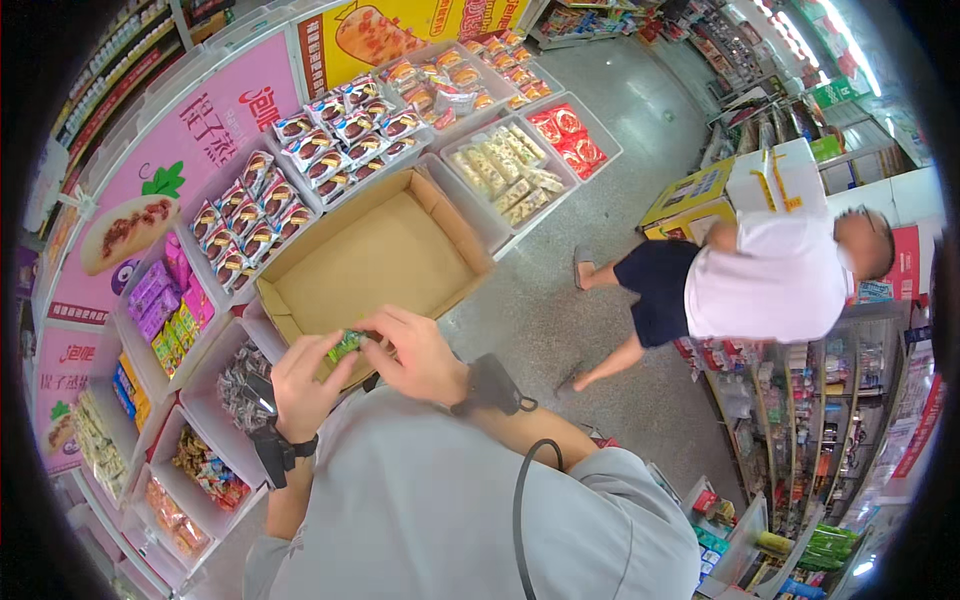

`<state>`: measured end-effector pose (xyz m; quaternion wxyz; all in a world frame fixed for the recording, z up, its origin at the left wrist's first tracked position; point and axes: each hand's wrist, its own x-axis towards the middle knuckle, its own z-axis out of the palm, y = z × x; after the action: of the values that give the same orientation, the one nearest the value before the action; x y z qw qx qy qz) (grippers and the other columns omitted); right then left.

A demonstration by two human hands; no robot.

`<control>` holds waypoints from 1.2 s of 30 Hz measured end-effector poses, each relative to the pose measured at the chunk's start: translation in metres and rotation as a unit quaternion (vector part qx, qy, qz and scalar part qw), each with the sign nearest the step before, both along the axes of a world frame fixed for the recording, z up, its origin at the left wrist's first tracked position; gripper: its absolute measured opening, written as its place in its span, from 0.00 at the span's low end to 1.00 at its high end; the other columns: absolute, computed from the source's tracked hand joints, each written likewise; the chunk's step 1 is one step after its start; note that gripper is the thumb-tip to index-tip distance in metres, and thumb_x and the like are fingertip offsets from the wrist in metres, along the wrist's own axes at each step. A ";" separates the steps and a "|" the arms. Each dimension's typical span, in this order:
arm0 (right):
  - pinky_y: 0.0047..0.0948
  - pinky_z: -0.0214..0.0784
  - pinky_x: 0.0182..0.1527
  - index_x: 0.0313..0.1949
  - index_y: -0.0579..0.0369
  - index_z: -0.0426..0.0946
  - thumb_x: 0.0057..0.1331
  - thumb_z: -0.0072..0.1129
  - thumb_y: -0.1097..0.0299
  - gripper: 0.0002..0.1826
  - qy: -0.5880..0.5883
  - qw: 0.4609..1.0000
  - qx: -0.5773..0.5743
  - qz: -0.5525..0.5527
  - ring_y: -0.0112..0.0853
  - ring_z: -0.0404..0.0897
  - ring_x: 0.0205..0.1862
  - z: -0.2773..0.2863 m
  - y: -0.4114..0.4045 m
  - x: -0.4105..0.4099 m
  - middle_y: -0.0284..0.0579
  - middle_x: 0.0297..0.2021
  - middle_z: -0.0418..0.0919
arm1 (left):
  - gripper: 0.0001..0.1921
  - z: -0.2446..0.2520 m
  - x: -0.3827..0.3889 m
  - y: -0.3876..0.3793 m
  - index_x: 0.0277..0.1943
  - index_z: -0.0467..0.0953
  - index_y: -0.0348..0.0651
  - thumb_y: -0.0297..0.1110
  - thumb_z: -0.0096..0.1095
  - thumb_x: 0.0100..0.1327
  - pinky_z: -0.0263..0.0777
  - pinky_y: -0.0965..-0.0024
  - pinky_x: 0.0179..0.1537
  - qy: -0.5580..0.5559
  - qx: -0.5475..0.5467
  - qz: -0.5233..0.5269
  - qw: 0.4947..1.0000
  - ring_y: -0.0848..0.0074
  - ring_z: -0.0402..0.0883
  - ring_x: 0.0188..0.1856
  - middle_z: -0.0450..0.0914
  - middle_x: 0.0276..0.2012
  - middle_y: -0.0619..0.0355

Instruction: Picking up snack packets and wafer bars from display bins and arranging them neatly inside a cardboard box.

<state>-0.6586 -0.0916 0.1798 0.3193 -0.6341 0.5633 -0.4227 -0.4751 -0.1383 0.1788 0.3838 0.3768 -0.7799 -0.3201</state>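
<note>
Between the fingertips of both hands is a small green wrapped snack (pixel 345 344), held over the near edge of an open cardboard box (pixel 367 259). My left hand (pixel 306 381) pinches it from the left. From the other side, my right hand (pixel 415 352) has thumb and fingers on its right end. The visible floor of the box is bare brown cardboard. It rests among translucent plastic bins of packaged snacks. A bin of dark-wrapped small pieces (pixel 244 386) lies just left of my left hand.
Beyond the box are bins of round chocolate cakes (pixel 358 127), wrapped nougat-like bars (pixel 506 172) and red packets (pixel 568 140). Purple packets (pixel 155 292) sit to the left. On the right, a person (pixel 765 277) carries boxes (pixel 772 180) along the aisle floor (pixel 517 330), near stocked shelves (pixel 810 420).
</note>
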 end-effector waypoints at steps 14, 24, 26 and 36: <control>0.39 0.70 0.45 0.36 0.59 0.79 0.57 0.58 0.74 0.07 0.059 0.996 -0.032 0.056 0.44 0.76 0.44 0.000 -0.006 -0.013 0.47 0.40 0.76 | 0.12 -0.022 0.000 0.002 0.38 0.81 0.37 0.25 0.73 0.48 0.74 0.65 0.32 -0.051 -0.084 -0.031 0.995 0.61 0.80 0.32 0.79 0.31 0.51; 0.40 0.71 0.43 0.34 0.59 0.79 0.59 0.57 0.74 0.05 0.062 0.982 0.006 0.181 0.46 0.78 0.39 -0.008 -0.031 -0.013 0.47 0.36 0.77 | 0.04 -0.019 0.011 0.001 0.34 0.81 0.32 0.22 0.67 0.55 0.71 0.69 0.31 -0.001 0.053 0.008 0.999 0.62 0.79 0.28 0.79 0.27 0.49; 0.40 0.71 0.43 0.34 0.59 0.79 0.60 0.56 0.74 0.05 0.060 0.979 0.007 0.193 0.46 0.78 0.39 -0.007 -0.036 -0.009 0.47 0.36 0.77 | 0.04 -0.018 0.015 0.000 0.34 0.81 0.32 0.21 0.67 0.55 0.71 0.69 0.32 0.013 0.092 0.022 0.995 0.62 0.79 0.28 0.80 0.27 0.49; 0.32 0.75 0.39 0.46 0.60 0.77 0.65 0.57 0.73 0.11 0.017 0.984 0.035 0.172 0.39 0.80 0.38 -0.015 -0.039 0.018 0.49 0.42 0.76 | 0.07 -0.032 0.035 0.005 0.36 0.82 0.29 0.26 0.69 0.59 0.73 0.75 0.32 0.105 0.239 0.159 0.952 0.81 0.80 0.29 0.85 0.28 0.53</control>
<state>-0.6402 -0.1306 0.1653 0.3998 -0.7173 0.4651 -0.3307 -0.4400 -0.1337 0.1463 0.4082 0.5405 -0.5661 -0.4699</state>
